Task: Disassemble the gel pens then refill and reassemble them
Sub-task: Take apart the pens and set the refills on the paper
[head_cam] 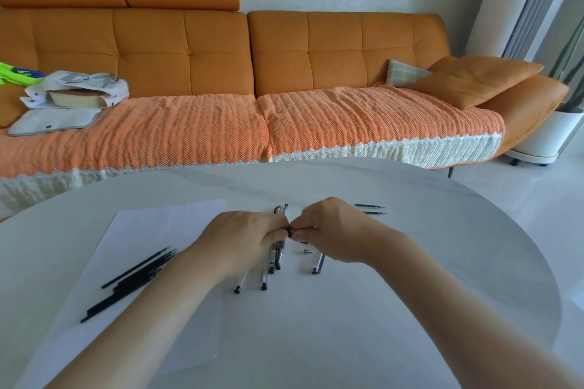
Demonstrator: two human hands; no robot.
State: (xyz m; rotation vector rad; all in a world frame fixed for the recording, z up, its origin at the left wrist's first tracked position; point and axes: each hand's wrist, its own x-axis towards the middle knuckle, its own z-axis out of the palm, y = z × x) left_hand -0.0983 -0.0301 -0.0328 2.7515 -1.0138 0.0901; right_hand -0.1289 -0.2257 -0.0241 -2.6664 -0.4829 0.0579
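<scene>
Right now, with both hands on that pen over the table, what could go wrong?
1. The small tip piece lies loose under the right hand; a wrist sweep could flick it away.
2. The left hand sits over the pile of pens; pulling the held pen apart may scatter them.
3. The refills on the paper lie near the left forearm and could roll.
</scene>
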